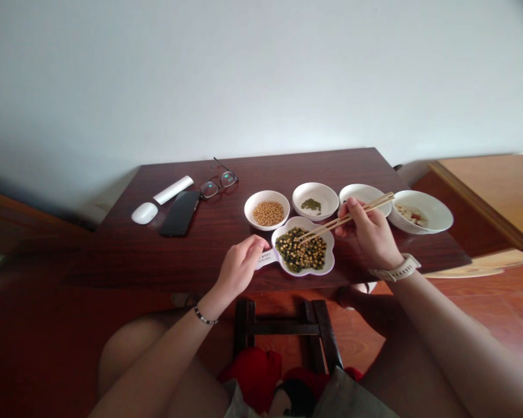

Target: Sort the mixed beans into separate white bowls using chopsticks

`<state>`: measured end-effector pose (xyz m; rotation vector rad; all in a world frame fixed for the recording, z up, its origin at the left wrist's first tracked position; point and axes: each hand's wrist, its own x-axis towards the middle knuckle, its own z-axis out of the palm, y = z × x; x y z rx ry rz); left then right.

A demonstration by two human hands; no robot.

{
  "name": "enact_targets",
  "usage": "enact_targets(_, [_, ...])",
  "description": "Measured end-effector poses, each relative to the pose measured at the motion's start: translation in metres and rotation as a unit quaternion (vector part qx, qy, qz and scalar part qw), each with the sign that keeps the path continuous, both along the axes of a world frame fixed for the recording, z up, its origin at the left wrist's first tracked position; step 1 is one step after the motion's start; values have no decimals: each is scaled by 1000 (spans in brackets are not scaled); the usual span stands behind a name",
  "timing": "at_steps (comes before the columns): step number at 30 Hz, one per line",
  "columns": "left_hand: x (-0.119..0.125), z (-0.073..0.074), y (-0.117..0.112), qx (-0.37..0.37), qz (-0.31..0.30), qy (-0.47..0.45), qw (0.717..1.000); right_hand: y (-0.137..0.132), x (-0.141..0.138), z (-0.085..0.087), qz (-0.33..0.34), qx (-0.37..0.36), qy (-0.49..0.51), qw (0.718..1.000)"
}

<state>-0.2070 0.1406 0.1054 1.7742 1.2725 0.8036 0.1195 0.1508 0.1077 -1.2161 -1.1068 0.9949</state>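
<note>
The chopsticks (348, 217) are pinched in the right hand's (368, 232) curled fingers, tips down in the mixed-bean dish (331, 261) near the table's front edge. Its tab is pinched by the left hand (242, 264). Smooth round beans could easily be flicked out or dropped — a nudged dish might be tipped too. Dark wood table (226, 249), plain white wall (244, 75), wooden floor (497, 290).

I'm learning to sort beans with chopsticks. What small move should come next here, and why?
Probably pinch one bean: the chopsticks reach into the mixed beans in the flower-shaped dish, the right hand grips them, and the left hand holds the dish's tab.
</note>
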Motion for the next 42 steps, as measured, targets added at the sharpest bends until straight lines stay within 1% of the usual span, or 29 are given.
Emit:
enact_targets(6, [0,-1,-1,2,1,7,1000,2,-2,-5,-1,-11,19,1000])
enact_targets(14, [0,2,-2,6,-1,14,1000,3,-4,-3,-19,-4,21,1000])
enact_targets(20, [0,2,-2,4,0,12,1000,2,-2,-3,-6,-8,30,999])
enact_targets(25, [0,1,-2,-3,1,6,1000,3,-6,-5,14,-12,27,999])
enact_targets(33, [0,1,-3,0,5,9,1000,4,-7,-5,10,-8,17,1000])
enact_targets(42, [0,0,-3,-1,1,10,1000,4,-6,-6,10,-15,35,999])
